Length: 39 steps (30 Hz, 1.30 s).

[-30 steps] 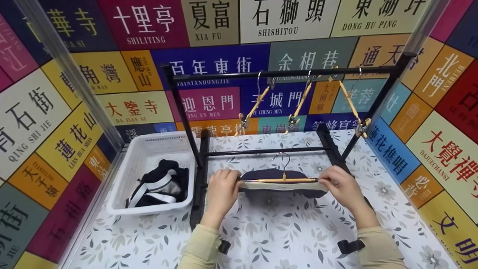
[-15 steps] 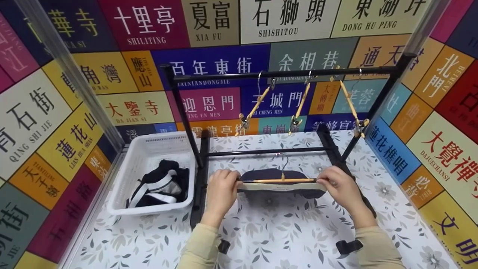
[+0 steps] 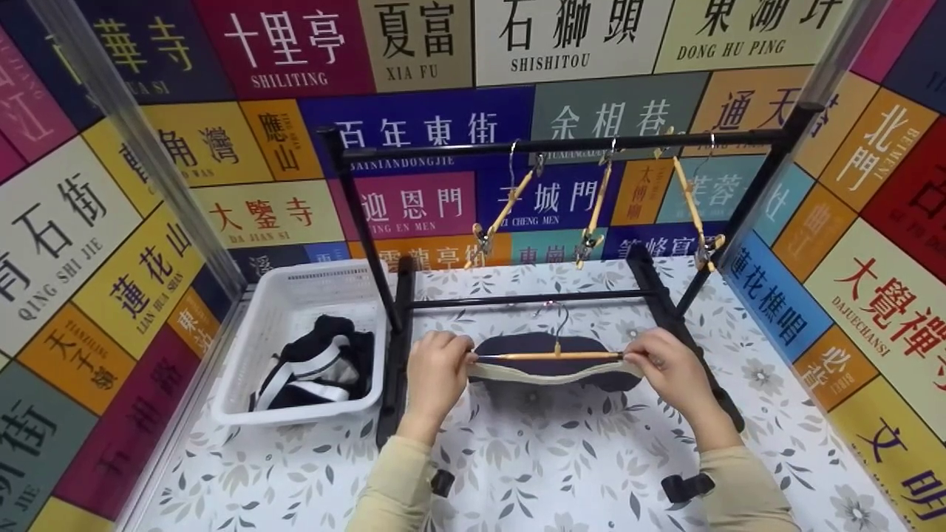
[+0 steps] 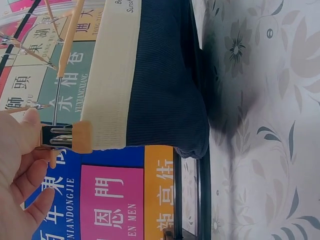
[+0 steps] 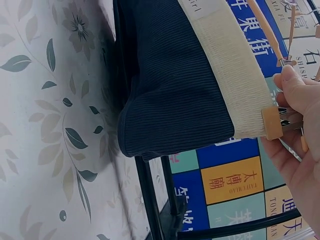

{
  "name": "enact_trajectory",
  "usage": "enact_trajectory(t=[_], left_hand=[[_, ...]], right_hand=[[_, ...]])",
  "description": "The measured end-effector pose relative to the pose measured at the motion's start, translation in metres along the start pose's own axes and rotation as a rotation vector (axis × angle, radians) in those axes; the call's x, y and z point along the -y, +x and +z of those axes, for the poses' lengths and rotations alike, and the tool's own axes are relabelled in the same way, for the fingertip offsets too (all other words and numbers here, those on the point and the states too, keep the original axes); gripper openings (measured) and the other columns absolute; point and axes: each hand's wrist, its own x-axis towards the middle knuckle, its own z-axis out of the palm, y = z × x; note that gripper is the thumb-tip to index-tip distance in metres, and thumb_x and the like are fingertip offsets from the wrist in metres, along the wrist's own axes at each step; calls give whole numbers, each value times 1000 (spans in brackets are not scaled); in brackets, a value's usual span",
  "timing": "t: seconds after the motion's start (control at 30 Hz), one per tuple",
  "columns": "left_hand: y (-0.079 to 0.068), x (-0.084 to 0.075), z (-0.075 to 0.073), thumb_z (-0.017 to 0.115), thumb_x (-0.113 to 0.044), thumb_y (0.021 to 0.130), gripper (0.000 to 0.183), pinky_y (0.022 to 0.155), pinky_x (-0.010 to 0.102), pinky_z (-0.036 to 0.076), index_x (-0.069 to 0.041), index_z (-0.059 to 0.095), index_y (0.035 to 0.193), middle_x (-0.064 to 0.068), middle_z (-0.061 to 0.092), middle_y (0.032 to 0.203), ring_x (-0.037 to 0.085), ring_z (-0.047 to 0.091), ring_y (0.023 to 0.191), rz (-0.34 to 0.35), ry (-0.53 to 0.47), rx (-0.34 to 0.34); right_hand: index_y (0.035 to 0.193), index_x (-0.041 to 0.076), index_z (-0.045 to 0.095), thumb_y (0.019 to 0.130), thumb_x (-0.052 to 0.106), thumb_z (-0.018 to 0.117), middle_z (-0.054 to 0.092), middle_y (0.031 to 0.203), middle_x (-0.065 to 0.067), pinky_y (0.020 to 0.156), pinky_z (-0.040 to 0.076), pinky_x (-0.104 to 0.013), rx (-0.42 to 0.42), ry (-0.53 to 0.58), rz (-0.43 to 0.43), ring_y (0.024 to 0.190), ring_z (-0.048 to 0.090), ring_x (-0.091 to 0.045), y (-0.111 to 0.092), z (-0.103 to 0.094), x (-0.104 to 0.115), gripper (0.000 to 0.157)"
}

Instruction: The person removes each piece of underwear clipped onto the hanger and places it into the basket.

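Dark navy ribbed underpants (image 4: 162,80) with a cream waistband (image 5: 225,65) hang from a wooden clip hanger (image 3: 532,357), above the table. A clip (image 4: 82,136) grips the waistband's left end, and my left hand (image 3: 438,377) pinches that clip between thumb and fingers. At the other end, my right hand (image 3: 674,373) pinches the second clip (image 5: 272,123), which also bites on the waistband. The band sags between the two clips. The hanger's metal hook (image 3: 562,325) points up, just in front of the rack's lower bar.
A black garment rack (image 3: 569,145) stands ahead, with several clip hangers (image 3: 597,199) on its top bar. To the left, a white basket (image 3: 229,377) holds black, white and grey clothing (image 3: 325,369). Panels printed with characters surround the floral-covered table (image 3: 562,473).
The waistband has gone from nearly straight to sagging in the middle. Both hands have shifted slightly left with the hanger. The middle hanger on the rack has swung a little right.
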Motion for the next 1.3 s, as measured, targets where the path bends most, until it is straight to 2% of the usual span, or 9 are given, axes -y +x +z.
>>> enact_trajectory(t=[0.1,0.2,0.33,0.57,0.9,1.13,1.3], left_hand=[[1,1,0,77,-24,82,14,65,42,45,-13,68,81,1,63,78,27,58,74,1,2,3],[1,2,0,78,-21,81,12,66,42,46,-13,69,80,1,64,77,26,58,73,4,0,-2],[2,4,1,78,-19,80,10,66,42,46,-13,70,81,1,65,78,26,59,73,1,5,-14],[1,7,2,78,-21,79,12,67,44,46,-13,70,85,1,66,81,27,59,74,-8,16,-11],[-2,8,0,79,-17,78,19,69,45,47,-14,71,95,1,68,90,28,60,81,-35,27,40],[-4,8,-1,80,-17,78,23,66,43,45,-13,71,99,3,70,94,28,61,83,-65,32,47],[-4,9,-2,80,-18,79,24,67,44,46,-11,71,101,4,69,94,29,60,83,-63,39,50]], right_hand=[[86,10,70,86,11,73,64,91,-1,80,45,-20,3,0,9,85,60,-16,0,1,0,4],[85,11,69,81,3,77,64,91,0,81,44,-18,7,-8,19,85,60,-16,1,2,0,11],[85,10,70,81,2,77,64,90,0,80,44,-19,-1,-5,21,84,60,-16,3,4,1,11],[84,10,69,78,-6,77,63,88,1,70,45,-18,-15,-15,14,79,57,-12,11,7,1,19],[84,9,69,84,2,75,64,90,-2,70,44,-19,-26,11,12,79,57,-15,17,7,1,9],[84,9,69,80,-4,76,64,88,-3,68,43,-19,-32,2,-17,76,57,-15,18,10,2,16],[84,9,69,77,-7,77,63,88,-2,67,43,-19,-28,-7,-6,75,56,-14,18,12,2,20]])
